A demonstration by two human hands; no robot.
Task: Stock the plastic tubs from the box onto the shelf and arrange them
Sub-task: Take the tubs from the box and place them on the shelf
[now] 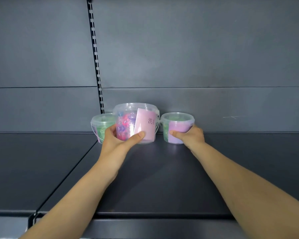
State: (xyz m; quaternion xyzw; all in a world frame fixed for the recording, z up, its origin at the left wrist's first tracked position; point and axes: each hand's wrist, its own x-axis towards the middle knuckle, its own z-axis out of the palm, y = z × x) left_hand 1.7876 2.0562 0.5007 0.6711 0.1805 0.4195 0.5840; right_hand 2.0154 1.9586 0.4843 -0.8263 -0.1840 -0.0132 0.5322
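Observation:
Three clear plastic tubs stand in a row at the back of the dark shelf [162,178]. The tall middle tub [128,118] holds pink and blue pods and carries a pink label. My left hand [116,138] grips its lower front, thumb on the label. A small tub with green contents [102,123] stands to its left, partly hidden behind my left hand. The small right tub [177,125], green inside with a purple label, is held low by my right hand [192,137]. The box is out of view.
A slotted black upright [95,54] runs down the grey back panel just behind the left tub. A seam [67,171] divides the shelf into a left and a right board. The shelf's front lip [162,215] runs across the bottom.

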